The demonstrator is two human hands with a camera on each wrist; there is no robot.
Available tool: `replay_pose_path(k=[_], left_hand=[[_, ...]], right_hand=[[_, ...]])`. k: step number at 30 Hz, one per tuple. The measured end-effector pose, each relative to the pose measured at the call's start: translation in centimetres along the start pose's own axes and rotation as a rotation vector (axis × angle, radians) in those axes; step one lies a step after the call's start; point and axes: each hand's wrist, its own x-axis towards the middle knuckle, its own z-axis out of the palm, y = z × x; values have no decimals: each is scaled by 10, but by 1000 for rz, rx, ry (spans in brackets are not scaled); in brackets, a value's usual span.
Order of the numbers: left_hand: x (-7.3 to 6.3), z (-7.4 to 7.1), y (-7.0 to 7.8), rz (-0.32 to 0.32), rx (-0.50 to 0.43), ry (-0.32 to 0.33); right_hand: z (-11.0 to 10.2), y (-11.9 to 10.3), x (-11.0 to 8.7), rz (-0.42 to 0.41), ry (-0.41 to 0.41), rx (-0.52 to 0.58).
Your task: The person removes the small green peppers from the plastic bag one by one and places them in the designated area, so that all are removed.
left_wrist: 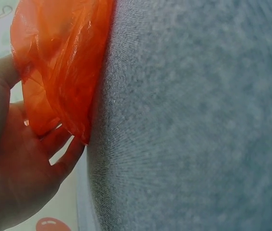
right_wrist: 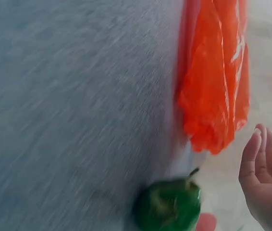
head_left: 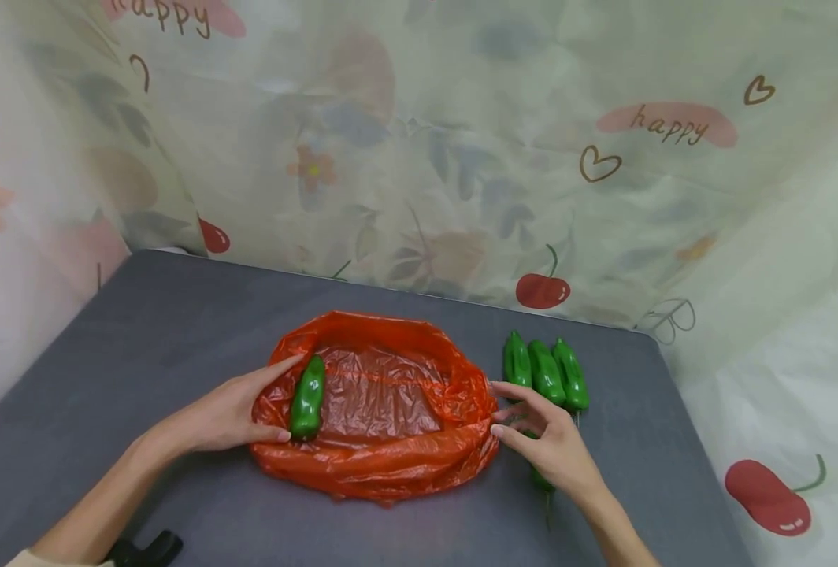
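Note:
A red plastic bag lies on the table with its mouth spread wide. Inside it, along the left side, is one green pepper. My left hand touches the bag's left side, thumb and index finger spread apart near that pepper. The left wrist view has the bag between the thumb and the other fingers. At the bag's right rim is my right hand, fingers loosely bent and holding nothing. Another green pepper is partly hidden under this hand; the right wrist view shows a green pepper below the bag.
Three more green peppers lie side by side beyond my right hand. The grey table meets a patterned cloth at its back edge. A black object shows by my left forearm.

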Motion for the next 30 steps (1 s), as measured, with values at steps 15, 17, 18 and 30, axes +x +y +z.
replay_pose_path(k=[15, 17, 18, 30], left_hand=[[-2, 1, -2, -11, -18, 2], [-2, 1, -2, -4, -15, 8], [-1, 1, -2, -1, -14, 12], [2, 0, -2, 10, -22, 68]], right_hand=[[43, -16, 32, -56, -117, 56], [49, -18, 36, -52, -125, 59], [52, -19, 38, -49, -131, 62], [87, -29, 59, -7, -194, 40]])
